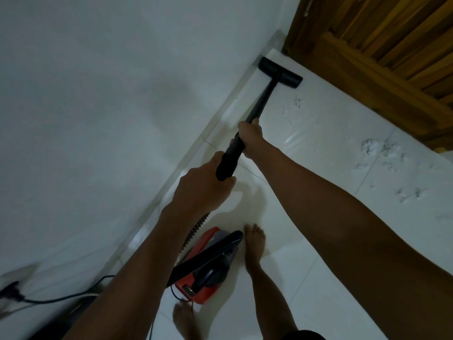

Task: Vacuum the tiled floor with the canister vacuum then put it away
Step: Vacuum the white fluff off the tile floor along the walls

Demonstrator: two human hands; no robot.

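Observation:
A black vacuum wand (259,101) runs from my hands up to a flat black floor head (280,72), which sits on the white tiled floor (318,241) in the corner by the wall. My right hand (251,137) grips the wand higher up. Lower down, my left hand (204,186) grips its thick black handle end. From under that hand a ribbed hose (196,231) drops to the red and grey canister vacuum (208,268), which stands on the floor between my bare feet.
A white wall (98,94) with a low skirting runs along the left. A wooden door (380,45) closes the far corner. White dust patches (382,150) lie on the tiles at right. A dark power cord (73,294) leads to a plug at a wall socket (11,292).

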